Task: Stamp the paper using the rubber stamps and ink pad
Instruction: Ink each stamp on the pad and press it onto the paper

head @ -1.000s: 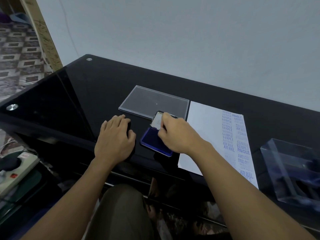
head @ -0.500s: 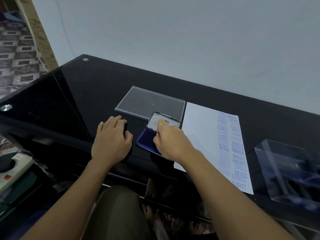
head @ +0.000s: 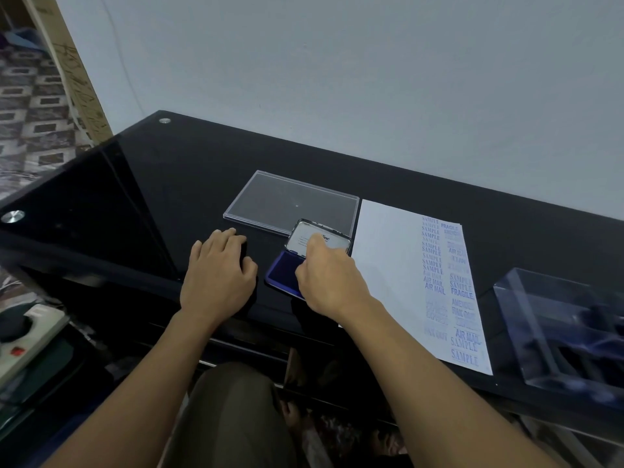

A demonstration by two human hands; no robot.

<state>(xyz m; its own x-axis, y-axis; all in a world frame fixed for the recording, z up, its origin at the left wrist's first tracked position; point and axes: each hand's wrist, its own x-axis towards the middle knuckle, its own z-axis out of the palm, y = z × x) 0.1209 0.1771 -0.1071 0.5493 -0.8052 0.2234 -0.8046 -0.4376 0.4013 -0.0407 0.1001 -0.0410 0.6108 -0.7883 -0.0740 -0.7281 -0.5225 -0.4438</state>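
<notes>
An open ink pad (head: 281,272) with a dark blue cushion lies on the black glass table (head: 169,184), its lid (head: 304,235) tilted up behind it. My right hand (head: 329,278) is down on the cushion, fingers bunched round a small rubber stamp that the hand hides. My left hand (head: 217,275) rests flat on the table just left of the pad, holding nothing. The white paper (head: 388,265) lies right of the pad, with columns of blue imprints along its right side.
A flat clear plastic lid (head: 290,201) lies behind the ink pad. A clear plastic box (head: 557,325) holding dark stamps stands at the right near the table's front edge. A power strip (head: 30,332) sits below the table on the left.
My right hand stays pressed over the ink pad with only a slight shift. The left hand has not moved. The view has drifted a little.
</notes>
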